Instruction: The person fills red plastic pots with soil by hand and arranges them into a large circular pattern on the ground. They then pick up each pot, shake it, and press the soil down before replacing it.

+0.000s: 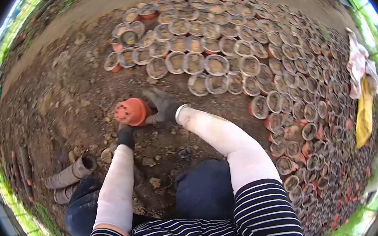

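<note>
An orange-red plastic flower pot [131, 111] is tipped on its side above the soil, its base with drainage holes turned to the left. My left hand [126, 137], in a dark glove, supports it from below; the pot hides most of those fingers. On the pot's rim side is my right hand [165, 107], also gloved, with thumb and fingers spread apart around that end. Its fingertips are slightly blurred, and the thumb is close to the rim.
Many soil-filled pots [216, 65] stand in close rows ahead and to the right. Stacked empty pots [72, 172] lie by my left knee. Clods and stones dot the bare soil [63, 101]. A yellow cloth or bag [364, 114] and a whitish one [357, 57] lie far right.
</note>
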`<action>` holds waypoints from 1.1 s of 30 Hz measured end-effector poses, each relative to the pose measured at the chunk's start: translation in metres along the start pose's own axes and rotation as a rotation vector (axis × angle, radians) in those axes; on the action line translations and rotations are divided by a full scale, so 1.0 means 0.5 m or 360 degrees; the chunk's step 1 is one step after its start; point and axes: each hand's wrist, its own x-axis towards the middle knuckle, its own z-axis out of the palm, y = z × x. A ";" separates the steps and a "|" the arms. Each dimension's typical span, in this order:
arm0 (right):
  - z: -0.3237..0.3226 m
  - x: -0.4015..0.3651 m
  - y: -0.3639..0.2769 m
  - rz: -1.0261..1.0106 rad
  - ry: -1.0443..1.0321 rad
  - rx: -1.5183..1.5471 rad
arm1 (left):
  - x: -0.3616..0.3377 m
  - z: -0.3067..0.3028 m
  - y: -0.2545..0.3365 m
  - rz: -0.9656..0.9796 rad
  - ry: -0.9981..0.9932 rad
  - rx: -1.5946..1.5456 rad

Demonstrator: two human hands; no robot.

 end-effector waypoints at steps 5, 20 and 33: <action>-0.208 -0.223 0.184 0.0504 0.0848 -0.0118 | -0.090 -0.034 0.018 -0.0347 0.0043 0.0609; -0.182 -0.513 0.196 0.0849 0.0978 0.1733 | -0.458 0.508 0.025 -0.0563 -0.1057 0.0968; -0.180 -0.491 0.025 0.0766 0.1330 0.0523 | -0.519 0.507 -0.043 -0.0572 -0.1126 0.0551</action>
